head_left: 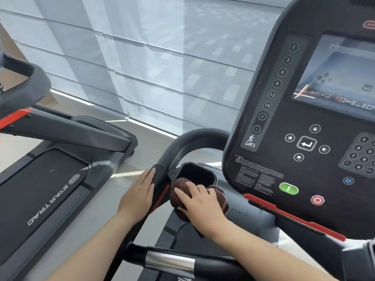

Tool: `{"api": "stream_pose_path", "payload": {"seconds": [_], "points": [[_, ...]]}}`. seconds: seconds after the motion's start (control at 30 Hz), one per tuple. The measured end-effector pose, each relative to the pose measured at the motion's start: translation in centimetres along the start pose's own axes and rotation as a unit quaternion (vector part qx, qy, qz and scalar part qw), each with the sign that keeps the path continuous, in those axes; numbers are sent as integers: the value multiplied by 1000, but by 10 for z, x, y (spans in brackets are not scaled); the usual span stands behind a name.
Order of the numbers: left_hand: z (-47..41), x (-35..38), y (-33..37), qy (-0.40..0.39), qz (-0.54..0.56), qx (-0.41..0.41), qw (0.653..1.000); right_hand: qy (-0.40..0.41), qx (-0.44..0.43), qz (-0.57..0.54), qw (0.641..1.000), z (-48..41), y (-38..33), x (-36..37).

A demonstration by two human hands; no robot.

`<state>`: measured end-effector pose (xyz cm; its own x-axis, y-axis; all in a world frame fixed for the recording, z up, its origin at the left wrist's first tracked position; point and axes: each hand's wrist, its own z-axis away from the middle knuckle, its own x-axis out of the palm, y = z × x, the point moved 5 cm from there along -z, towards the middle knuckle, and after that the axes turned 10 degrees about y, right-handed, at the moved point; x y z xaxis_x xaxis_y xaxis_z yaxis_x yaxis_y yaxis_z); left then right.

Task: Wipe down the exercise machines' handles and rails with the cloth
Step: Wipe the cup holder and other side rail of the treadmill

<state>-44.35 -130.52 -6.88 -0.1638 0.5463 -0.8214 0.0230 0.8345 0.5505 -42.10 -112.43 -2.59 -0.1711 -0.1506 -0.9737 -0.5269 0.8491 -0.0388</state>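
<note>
I stand at a treadmill with a black console (304,122). Its black side handrail (162,175) curves up on the left and carries a red stripe. My left hand (138,195) lies flat against the outer side of that rail, fingers together, holding nothing. My right hand (203,203) presses a bunched dark brown cloth (178,189) onto the grey tray surface just below the black cup holder (194,173), right beside the rail. A handle with a silver grip sensor (170,262) crosses the bottom of the view under my forearms.
A second treadmill with a black belt (40,191) and red-accented arm (16,116) stands to the left, a strip of floor (97,199) between the machines. Blinds over a window (162,57) lie ahead. Green start (288,188) and red stop (317,200) buttons sit low on the console.
</note>
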Motion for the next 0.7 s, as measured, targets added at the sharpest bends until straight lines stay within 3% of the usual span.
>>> {"api": "stream_pose_path", "payload": {"seconds": [0.1,0.3,0.5,0.7], "points": [[1,2,0,-1,-6,-2,1000,12,-18,-20,1000,7,16,-11],[1,1,-2,6,-14,-8,1000,82,70,-74,991,8,54,-36],[0,0,1,17,-15,-1,1000,48,31,-123,991,3,20,-9],[1,0,1,16,-15,-2,1000,38,-68,-74,994,8,21,-7]]}}
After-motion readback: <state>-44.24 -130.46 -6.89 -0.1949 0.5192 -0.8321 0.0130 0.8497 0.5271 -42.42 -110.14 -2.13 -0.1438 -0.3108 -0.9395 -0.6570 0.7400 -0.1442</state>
